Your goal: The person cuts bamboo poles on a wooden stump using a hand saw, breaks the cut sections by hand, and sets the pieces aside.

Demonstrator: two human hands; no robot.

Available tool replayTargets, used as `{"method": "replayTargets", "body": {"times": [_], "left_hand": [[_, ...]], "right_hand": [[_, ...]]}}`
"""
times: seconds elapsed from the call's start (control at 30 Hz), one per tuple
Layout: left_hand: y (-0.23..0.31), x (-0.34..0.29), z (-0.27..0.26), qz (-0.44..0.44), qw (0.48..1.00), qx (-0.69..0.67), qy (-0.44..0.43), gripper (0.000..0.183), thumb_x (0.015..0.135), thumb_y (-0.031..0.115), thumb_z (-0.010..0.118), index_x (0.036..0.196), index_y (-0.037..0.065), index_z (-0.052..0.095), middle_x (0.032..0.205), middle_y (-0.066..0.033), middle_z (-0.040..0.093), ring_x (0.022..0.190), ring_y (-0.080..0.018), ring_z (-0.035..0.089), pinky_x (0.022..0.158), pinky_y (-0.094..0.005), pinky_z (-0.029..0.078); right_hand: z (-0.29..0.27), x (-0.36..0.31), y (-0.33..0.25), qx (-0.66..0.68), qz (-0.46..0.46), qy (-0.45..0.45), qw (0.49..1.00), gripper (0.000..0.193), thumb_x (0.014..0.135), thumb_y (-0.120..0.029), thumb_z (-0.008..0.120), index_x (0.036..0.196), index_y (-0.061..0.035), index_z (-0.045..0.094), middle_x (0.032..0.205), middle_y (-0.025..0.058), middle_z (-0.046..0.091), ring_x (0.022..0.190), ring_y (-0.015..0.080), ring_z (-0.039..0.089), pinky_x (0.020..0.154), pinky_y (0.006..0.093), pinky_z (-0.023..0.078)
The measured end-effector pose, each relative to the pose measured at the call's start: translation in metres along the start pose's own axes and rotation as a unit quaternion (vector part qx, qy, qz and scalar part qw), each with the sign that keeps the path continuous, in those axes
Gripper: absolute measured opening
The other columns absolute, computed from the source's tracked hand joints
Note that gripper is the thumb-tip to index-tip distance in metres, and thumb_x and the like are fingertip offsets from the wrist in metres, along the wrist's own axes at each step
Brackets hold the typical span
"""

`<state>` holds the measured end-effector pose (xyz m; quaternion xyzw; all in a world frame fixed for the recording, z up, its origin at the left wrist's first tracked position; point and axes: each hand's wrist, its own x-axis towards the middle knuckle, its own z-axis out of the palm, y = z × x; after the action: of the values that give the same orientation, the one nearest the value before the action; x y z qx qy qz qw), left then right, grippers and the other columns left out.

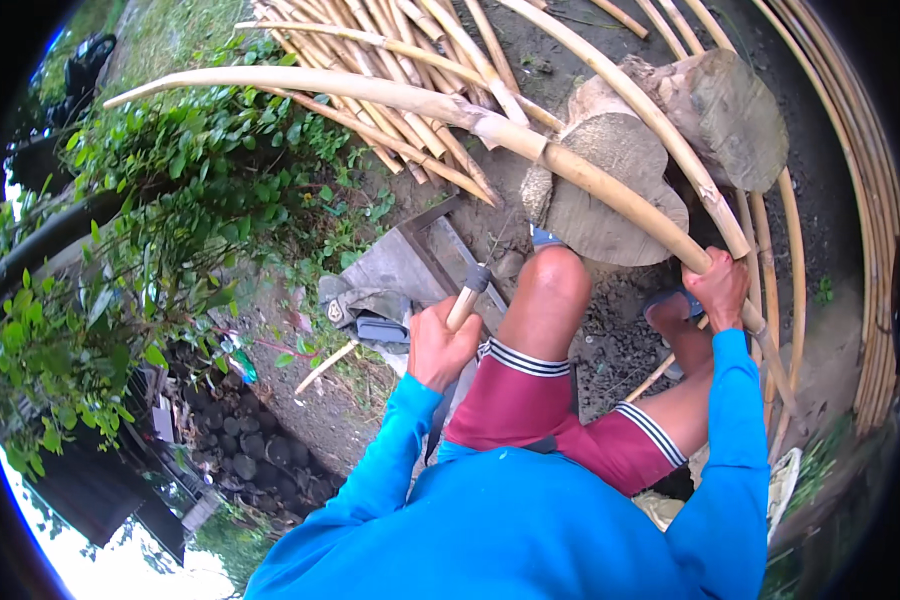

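My right hand point(718, 286) is wrapped round a long pale cane pole point(610, 190), near its lower right end. The pole crosses over an upright cut log point(625, 225) and reaches far to the upper left. In my left hand point(442, 345) is a wooden-handled tool point(463, 308) with a dark collar at its top. The working end beyond that collar is too thin and unclear to make out. Another cane pole point(670, 135) passes over the logs and ends beside my right hand.
A second cut log point(735, 120) stands behind the first. Many loose canes point(390, 75) lie ahead; a bundle of long canes point(870, 200) curves along the right. Left are leafy bushes point(220, 150), a grey board point(395, 268) and a cap point(360, 303).
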<state>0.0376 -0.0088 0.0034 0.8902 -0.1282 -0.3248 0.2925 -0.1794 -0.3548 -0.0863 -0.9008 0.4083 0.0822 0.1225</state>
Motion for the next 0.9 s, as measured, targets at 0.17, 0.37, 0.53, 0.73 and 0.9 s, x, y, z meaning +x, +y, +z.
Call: {"method": "replayTargets", "body": {"times": [0.17, 0.37, 0.53, 0.73, 0.9], "left_hand": [[0.037, 0.076, 0.019, 0.048, 0.999, 0.009, 0.018, 0.03, 0.086, 0.029, 0.065, 0.079, 0.0, 0.068, 0.069, -0.0278, 0.063, 0.071, -0.048, 0.067, 0.066, -0.0533, 0.052], [-0.012, -0.002, -0.001, -0.004, 1.0, -0.02, -0.01, 0.027, 0.083, 0.026, 0.067, 0.087, -0.001, 0.071, 0.074, -0.0282, 0.066, 0.076, -0.0486, 0.069, 0.07, -0.0509, 0.055], [0.038, 0.09, 0.017, 0.039, 0.999, -0.007, 0.036, 0.03, 0.084, 0.026, 0.066, 0.077, -0.003, 0.066, 0.066, -0.0245, 0.063, 0.061, -0.0339, 0.067, 0.059, -0.0476, 0.049], [-0.01, -0.017, -0.015, 0.016, 0.997, -0.079, -0.009, 0.025, 0.084, 0.025, 0.066, 0.084, 0.0, 0.071, 0.076, -0.0292, 0.066, 0.078, -0.047, 0.07, 0.07, -0.0516, 0.054], [0.033, 0.078, 0.017, 0.028, 0.999, 0.0, -0.022, 0.028, 0.084, 0.026, 0.066, 0.087, -0.001, 0.072, 0.082, -0.033, 0.065, 0.08, -0.0514, 0.067, 0.072, -0.0553, 0.053]], "right_hand": [[0.013, 0.003, -0.001, 0.003, -0.01, 0.023, 1.0, 0.03, 0.073, -0.037, 0.077, 0.076, -0.0069, 0.074, 0.072, 0.0236, 0.07, 0.07, 0.0464, 0.069, 0.067, 0.0522, 0.058], [0.007, 0.004, 0.003, -0.002, -0.007, 0.025, 1.0, 0.031, 0.072, -0.038, 0.078, 0.077, -0.0071, 0.074, 0.073, 0.0234, 0.07, 0.07, 0.047, 0.069, 0.067, 0.0531, 0.057], [0.029, 0.007, 0.0, 0.013, -0.019, 0.011, 1.0, 0.032, 0.072, -0.039, 0.077, 0.077, -0.0077, 0.074, 0.072, 0.0236, 0.07, 0.07, 0.0467, 0.069, 0.066, 0.0537, 0.057], [0.01, 0.002, 0.007, -0.014, -0.017, 0.024, 0.999, 0.031, 0.074, -0.038, 0.078, 0.076, -0.0075, 0.073, 0.071, 0.0244, 0.068, 0.069, 0.0463, 0.069, 0.064, 0.053, 0.056], [0.023, 0.002, 0.005, -0.001, -0.034, 0.026, 0.999, 0.031, 0.073, -0.037, 0.078, 0.075, -0.0067, 0.072, 0.07, 0.0239, 0.068, 0.069, 0.0467, 0.068, 0.064, 0.0527, 0.056]]}}
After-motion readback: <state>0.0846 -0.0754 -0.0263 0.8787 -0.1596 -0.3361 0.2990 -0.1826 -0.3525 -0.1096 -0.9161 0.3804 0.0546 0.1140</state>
